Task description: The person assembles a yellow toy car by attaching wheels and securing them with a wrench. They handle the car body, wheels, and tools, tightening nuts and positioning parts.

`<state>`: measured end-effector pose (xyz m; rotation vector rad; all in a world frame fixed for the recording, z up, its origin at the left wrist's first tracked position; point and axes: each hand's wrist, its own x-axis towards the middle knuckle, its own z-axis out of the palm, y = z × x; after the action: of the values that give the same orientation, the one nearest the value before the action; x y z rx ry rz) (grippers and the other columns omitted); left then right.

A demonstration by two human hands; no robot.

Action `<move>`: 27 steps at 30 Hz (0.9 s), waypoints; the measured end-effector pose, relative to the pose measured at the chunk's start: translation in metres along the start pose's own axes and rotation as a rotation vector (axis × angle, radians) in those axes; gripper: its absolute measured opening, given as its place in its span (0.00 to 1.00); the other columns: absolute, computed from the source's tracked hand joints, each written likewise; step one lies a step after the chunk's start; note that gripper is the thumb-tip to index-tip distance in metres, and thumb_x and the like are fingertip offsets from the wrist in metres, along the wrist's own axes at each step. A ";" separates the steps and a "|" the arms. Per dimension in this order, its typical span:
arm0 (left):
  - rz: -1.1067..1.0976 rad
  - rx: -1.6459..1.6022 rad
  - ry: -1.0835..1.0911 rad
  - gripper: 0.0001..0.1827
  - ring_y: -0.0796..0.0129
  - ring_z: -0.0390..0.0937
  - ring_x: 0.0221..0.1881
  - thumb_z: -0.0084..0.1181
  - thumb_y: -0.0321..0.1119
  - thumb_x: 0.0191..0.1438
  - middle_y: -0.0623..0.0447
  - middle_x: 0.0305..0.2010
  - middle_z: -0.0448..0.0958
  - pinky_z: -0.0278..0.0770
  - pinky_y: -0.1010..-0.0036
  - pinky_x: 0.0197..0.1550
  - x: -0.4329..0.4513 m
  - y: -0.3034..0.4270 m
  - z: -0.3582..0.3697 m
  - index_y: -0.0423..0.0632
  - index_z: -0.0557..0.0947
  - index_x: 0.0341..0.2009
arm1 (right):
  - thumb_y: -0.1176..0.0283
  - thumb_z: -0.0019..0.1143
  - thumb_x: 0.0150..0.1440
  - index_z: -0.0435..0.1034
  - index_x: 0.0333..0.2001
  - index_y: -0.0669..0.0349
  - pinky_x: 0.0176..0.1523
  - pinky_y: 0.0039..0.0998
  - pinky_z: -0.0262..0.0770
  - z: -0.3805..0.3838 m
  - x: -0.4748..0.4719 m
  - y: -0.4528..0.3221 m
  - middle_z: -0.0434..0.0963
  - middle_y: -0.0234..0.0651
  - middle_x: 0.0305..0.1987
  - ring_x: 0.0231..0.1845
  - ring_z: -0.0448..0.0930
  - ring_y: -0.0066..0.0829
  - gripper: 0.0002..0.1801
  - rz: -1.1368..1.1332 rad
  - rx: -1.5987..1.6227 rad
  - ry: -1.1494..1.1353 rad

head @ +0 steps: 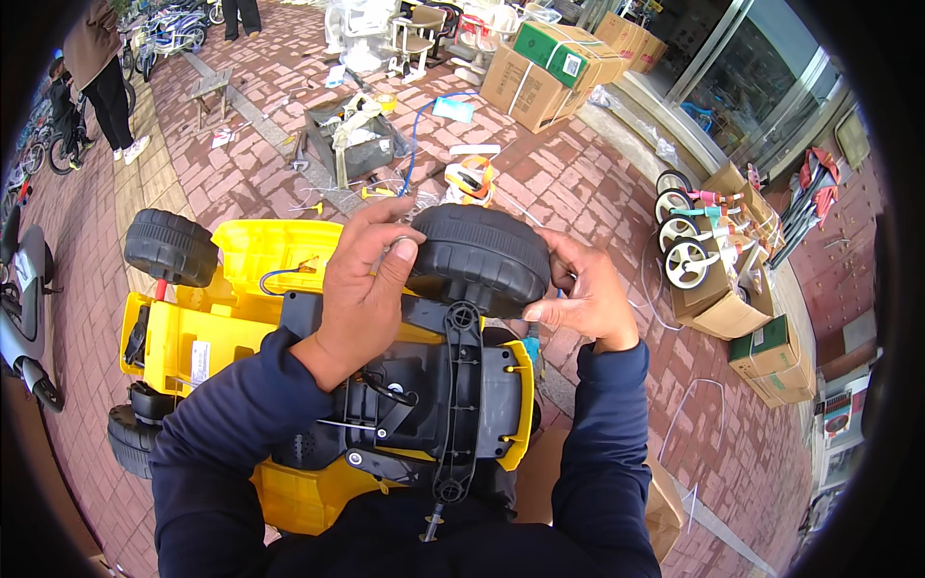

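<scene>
A yellow ride-on toy vehicle lies upside down before me, its black underside facing up. At the far end of its black axle beam is a black ribbed plastic wheel. My right hand grips this wheel from its right side. My left hand is at the wheel's left side, thumb and forefinger pinching what looks like a small metal piece. A bare metal axle end sticks out near my body. Two more black wheels sit at the vehicle's left end.
A dark toolbox and loose tools lie on the brick paving beyond. Cartons stand by the doorway. To the right is an open carton with white-wheeled parts. A person stands at upper left near bicycles.
</scene>
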<state>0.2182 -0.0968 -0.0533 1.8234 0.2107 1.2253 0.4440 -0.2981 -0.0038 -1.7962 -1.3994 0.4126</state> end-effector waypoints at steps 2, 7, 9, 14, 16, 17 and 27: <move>-0.005 -0.017 -0.025 0.09 0.53 0.76 0.60 0.58 0.33 0.70 0.43 0.60 0.79 0.72 0.65 0.63 -0.001 0.000 0.000 0.43 0.86 0.48 | 0.46 0.82 0.49 0.73 0.62 0.71 0.27 0.22 0.55 0.000 0.006 0.012 0.62 0.19 0.22 0.22 0.61 0.13 0.48 -0.030 0.283 0.007; 0.067 0.128 -0.039 0.11 0.52 0.76 0.56 0.58 0.29 0.68 0.44 0.57 0.80 0.74 0.65 0.59 -0.001 0.005 -0.002 0.44 0.86 0.52 | 0.59 0.60 0.71 0.76 0.46 0.67 0.24 0.19 0.50 0.009 0.016 0.020 0.63 0.18 0.22 0.20 0.58 0.11 0.18 0.068 0.783 0.298; 0.119 0.174 -0.070 0.14 0.52 0.76 0.52 0.61 0.26 0.65 0.44 0.54 0.81 0.74 0.65 0.56 -0.002 0.008 -0.003 0.45 0.86 0.55 | 0.63 0.61 0.71 0.77 0.46 0.65 0.24 0.18 0.49 0.009 0.015 0.004 0.64 0.17 0.22 0.21 0.58 0.09 0.14 -0.036 0.703 0.332; 0.196 0.199 -0.057 0.20 0.55 0.77 0.43 0.66 0.24 0.59 0.49 0.42 0.83 0.75 0.66 0.49 -0.003 0.014 -0.003 0.47 0.86 0.57 | 0.75 0.72 0.60 0.83 0.46 0.66 0.29 0.23 0.68 0.020 0.012 -0.060 0.76 0.28 0.26 0.23 0.73 0.17 0.11 -0.283 0.054 0.257; 0.216 0.225 -0.056 0.21 0.56 0.78 0.41 0.68 0.25 0.59 0.50 0.40 0.83 0.76 0.67 0.47 -0.003 0.014 -0.002 0.46 0.86 0.58 | 0.77 0.74 0.54 0.85 0.46 0.60 0.30 0.27 0.74 0.033 0.023 -0.077 0.81 0.36 0.28 0.25 0.79 0.27 0.14 -0.383 -0.280 0.218; 0.195 0.176 -0.042 0.22 0.56 0.78 0.40 0.68 0.26 0.59 0.50 0.39 0.84 0.76 0.67 0.47 -0.004 0.014 0.000 0.46 0.85 0.59 | 0.77 0.74 0.54 0.85 0.46 0.60 0.31 0.29 0.75 0.038 0.028 -0.083 0.81 0.37 0.28 0.25 0.80 0.30 0.14 -0.465 -0.300 0.214; 0.064 0.371 -0.288 0.44 0.48 0.78 0.56 0.77 0.40 0.53 0.40 0.59 0.80 0.75 0.59 0.57 0.005 0.026 -0.038 0.40 0.71 0.69 | 0.78 0.66 0.64 0.80 0.41 0.65 0.35 0.20 0.74 0.046 0.021 -0.071 0.83 0.28 0.30 0.30 0.78 0.14 0.03 -0.137 0.084 0.441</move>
<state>0.1815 -0.0868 -0.0261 2.3197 0.2293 0.9962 0.3734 -0.2567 0.0255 -1.5900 -1.1630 -0.0018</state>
